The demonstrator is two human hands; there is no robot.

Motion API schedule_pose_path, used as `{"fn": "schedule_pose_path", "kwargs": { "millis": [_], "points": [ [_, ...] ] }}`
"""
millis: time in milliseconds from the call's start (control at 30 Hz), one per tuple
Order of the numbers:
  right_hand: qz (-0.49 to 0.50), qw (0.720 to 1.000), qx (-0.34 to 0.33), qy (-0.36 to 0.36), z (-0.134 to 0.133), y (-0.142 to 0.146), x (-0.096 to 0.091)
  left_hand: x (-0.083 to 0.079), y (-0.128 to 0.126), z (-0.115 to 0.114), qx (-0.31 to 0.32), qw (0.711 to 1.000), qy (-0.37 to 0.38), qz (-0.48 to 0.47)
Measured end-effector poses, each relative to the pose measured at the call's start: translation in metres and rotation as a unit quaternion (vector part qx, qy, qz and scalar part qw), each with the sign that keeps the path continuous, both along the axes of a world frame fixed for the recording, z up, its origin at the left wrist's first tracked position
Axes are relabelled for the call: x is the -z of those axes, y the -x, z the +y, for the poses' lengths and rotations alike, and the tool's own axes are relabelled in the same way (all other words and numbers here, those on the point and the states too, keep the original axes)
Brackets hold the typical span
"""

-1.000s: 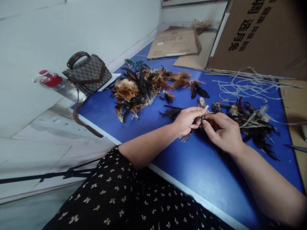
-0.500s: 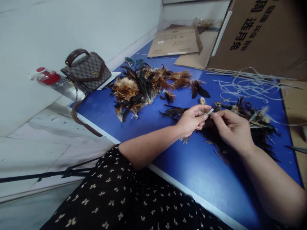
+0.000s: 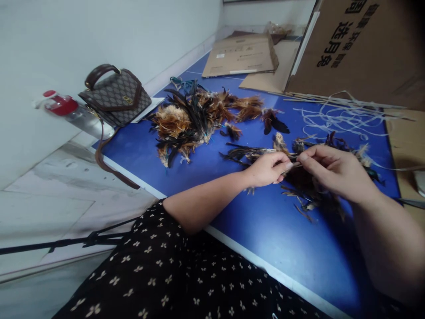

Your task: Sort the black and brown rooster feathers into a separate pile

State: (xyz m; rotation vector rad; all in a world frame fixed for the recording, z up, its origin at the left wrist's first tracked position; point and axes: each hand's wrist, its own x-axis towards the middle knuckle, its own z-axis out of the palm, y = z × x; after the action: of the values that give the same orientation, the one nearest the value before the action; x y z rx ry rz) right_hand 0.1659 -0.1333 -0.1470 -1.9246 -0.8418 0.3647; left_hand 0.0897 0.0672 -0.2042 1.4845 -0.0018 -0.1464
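My left hand (image 3: 269, 169) is closed, its thumb and finger pinching the pale quill ends of some feathers. Right beside it, my right hand (image 3: 337, 172) pinches a thin feather (image 3: 295, 165) between thumb and forefinger. Both sets of fingertips nearly meet over a pile of dark feathers (image 3: 312, 190) on the blue table. Long black feathers (image 3: 237, 153) stick out to the left of my hands. Part of the pile is hidden beneath my right hand.
Tied brown and black feather bunches (image 3: 199, 110) lie further back. White plastic strips (image 3: 338, 115) are tangled at the right, before a large cardboard box (image 3: 361, 53). A handbag (image 3: 116, 97) and a red-capped bottle (image 3: 75, 113) stand at left. Flat cardboard (image 3: 239, 55) lies behind.
My right hand has moved slightly right and turned, and a thin feather now spans the fingertips. The pale quill tips sticking up between my fingers earlier no longer show. The view shifted slightly.
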Motion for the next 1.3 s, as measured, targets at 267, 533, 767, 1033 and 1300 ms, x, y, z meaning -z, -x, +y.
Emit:
{"fn": "schedule_pose_path", "kwargs": {
  "millis": [267,533,767,1033,1300],
  "points": [
    [-0.089,0.988,-0.115,0.060,-0.012,-0.002,-0.017,-0.003,0.008,-0.004,0.096,0.987,-0.122,0.035],
    [-0.094,0.986,-0.130,0.056,0.007,0.005,0.011,-0.003,0.012,-0.008,0.173,0.973,-0.145,0.041],
    [-0.294,0.955,-0.005,-0.030,0.007,-0.008,0.006,0.004,0.009,-0.008,0.087,0.990,0.068,0.082],
    [-0.355,0.924,-0.141,0.023,-0.008,-0.024,0.004,0.006,0.003,-0.002,0.061,0.984,0.141,0.088],
    [-0.353,0.924,-0.142,0.039,-0.003,-0.021,0.011,0.010,0.002,-0.001,0.057,0.983,0.153,0.089]
  ]
}}
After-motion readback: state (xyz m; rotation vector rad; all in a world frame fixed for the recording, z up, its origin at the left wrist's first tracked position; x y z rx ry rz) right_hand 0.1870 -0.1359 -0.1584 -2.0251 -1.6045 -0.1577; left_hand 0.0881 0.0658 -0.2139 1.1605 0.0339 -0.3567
